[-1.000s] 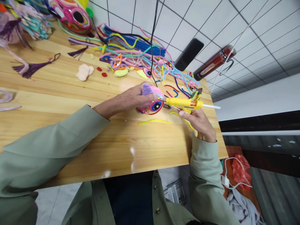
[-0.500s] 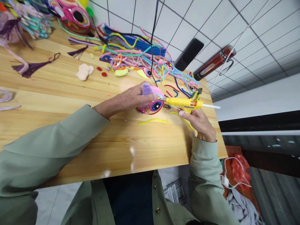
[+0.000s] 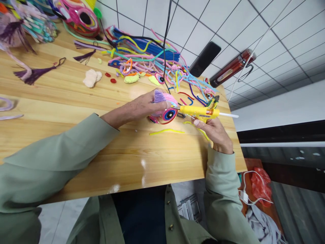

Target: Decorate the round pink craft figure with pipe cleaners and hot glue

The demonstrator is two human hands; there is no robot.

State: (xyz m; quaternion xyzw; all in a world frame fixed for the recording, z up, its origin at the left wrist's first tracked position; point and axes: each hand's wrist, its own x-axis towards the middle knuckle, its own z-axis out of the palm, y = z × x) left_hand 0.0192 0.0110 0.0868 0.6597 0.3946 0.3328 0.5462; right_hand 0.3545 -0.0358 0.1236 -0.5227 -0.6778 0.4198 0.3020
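Note:
A pink and purple pipe-cleaner craft piece [image 3: 165, 117] with a large ringed eye is held in my left hand [image 3: 144, 106], its thumb across the top. My right hand [image 3: 214, 132] is wrapped round the handle of a yellow hot glue gun [image 3: 198, 111]. The gun's metal nozzle points left and meets the craft piece just above the eye, by my left thumb. A white glue stick [image 3: 230, 115] sticks out of the gun's back. Yellow pipe-cleaner lengths [image 3: 167, 131] lie on the table below the piece.
Many coloured pipe cleaners [image 3: 147, 51] are heaped along the tiled wall, with a black cord [image 3: 166, 37] hanging over them. A phone [image 3: 205, 58] and a red flask [image 3: 232, 67] stand at the back right. Purple tassels [image 3: 38, 72] lie left. Green-handled pliers [image 3: 213, 101] sit behind the glue gun.

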